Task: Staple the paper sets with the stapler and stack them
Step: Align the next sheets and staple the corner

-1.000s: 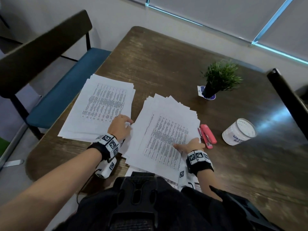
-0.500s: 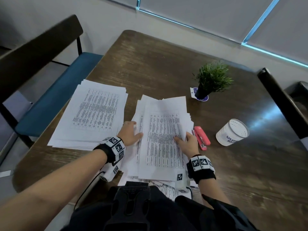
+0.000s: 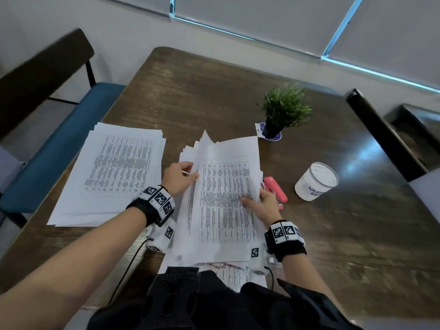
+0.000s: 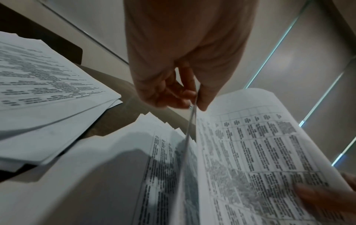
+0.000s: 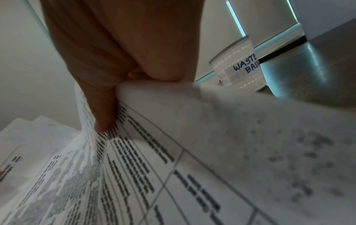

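Head view: the pink stapler point(image 3: 276, 189) lies on the desk point(image 3: 214, 96) just right of the lifted paper set point(image 3: 226, 194), its near end hidden behind the right hand point(image 3: 264, 206), and the pile's near edge is cut off by the person's dark clothing. Left hand point(image 3: 177, 178) pinches the set's left edge between thumb and fingers, right hand's grip curls round the right edge, thumb on the print; text is too blurred to read. White cup point(image 3: 316, 181) marked "WASTE BAS…" stands right of the stapler, contents not visible; a second paper stack point(image 3: 112, 172) lies flat to the left.
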### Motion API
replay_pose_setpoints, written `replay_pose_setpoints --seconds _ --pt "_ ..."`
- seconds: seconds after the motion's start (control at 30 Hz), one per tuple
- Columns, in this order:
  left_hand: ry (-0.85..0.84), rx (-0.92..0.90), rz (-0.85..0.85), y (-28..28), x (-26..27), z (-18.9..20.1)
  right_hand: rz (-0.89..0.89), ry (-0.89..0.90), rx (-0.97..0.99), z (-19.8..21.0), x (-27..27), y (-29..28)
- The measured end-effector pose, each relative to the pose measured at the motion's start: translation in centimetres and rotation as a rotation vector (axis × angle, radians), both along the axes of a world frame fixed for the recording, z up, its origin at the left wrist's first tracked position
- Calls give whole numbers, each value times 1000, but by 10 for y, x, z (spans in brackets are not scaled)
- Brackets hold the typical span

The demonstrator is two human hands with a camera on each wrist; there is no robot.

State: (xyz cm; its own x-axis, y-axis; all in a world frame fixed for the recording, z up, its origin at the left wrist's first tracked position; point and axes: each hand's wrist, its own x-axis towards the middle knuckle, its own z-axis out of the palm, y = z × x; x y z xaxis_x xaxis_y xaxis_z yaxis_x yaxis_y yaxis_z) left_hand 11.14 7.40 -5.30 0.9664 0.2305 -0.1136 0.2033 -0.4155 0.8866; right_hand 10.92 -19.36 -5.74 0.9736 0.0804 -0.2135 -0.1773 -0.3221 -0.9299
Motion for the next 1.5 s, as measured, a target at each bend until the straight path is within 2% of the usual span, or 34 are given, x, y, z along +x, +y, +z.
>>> replay_pose_setpoints --seconds 0.13,0.27,0.37,0.43,0.5,0.57,0.63,0.8,0.9,0.97,1.03,1.13,1.33,1.5 --pt "-13 -60 -46 -1 -6 2 -19 0 -48 -5 5 0" --pt "-4 -101 -70 -7 -8 9 -52 -75 -208 -10 11 0" --pt "-8 -110 -70 -15 -11 15 1 -90 -248 -8 13 4" --pt "21 -82 -97 -20 -13 17 77 -69 -224 -7 13 8" --pt "72 49 -149 -20 -12 13 149 -44 -242 -7 15 9" --pt "101 150 -142 -17 -12 9 205 -38 -336 -4 20 8" --pt "99 141 -98 -12 -13 5 215 -67 -450 3 27 5" --pt "77 96 -83 -6 -18 4 142 -101 -767 10 59 -17" --pt "45 109 -101 -2 -21 0 57 -52 -997 9 72 -26" --pt "25 110 -150 2 -26 -3 -11 2 -1083 6 75 -30" --pt "24 82 -185 2 -34 -5 -38 63 -1088 -3 77 -35" --pt "83 61 -214 0 -44 -8 -127 111 -985 -18 78 -40" --pt "194 175 -245 -9 -44 -16 -293 123 -851 -25 78 -47" --pt "257 211 -239 -21 -33 -19 -413 -15 -697 -14 74 -50"
